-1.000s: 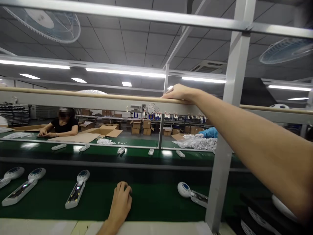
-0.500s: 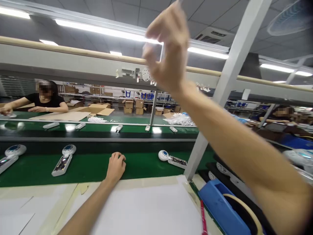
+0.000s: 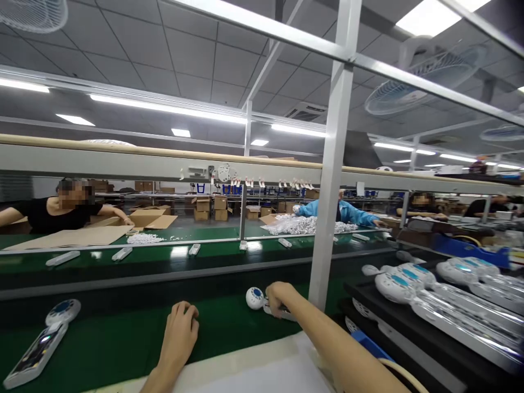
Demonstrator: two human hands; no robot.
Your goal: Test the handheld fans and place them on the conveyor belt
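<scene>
On the green conveyor belt [image 3: 221, 327], a white device [image 3: 254, 298] with a round head and a long handle lies near the metal post. The bent fingers of my right hand [image 3: 280, 297] close on its handle and hide part of it; the fingertips are out of sight. Farther left, my left hand [image 3: 180, 330] rests on the belt holding nothing, its fingers loosely bent and slightly apart. A second device [image 3: 41, 341] of this kind lies at the left, its handle open with a circuit board showing.
A metal post [image 3: 329, 164] rises just beyond my right hand. Black trays [image 3: 368, 292] with several finished-looking white devices [image 3: 426, 295] stand at the right, above a blue bin [image 3: 372, 346]. White paper [image 3: 270, 368] covers the near bench. Co-workers sit across the line.
My right hand has come down from high in the air to the device on the belt. My left hand stays on the belt. The view has turned right, bringing the loaded trays into sight.
</scene>
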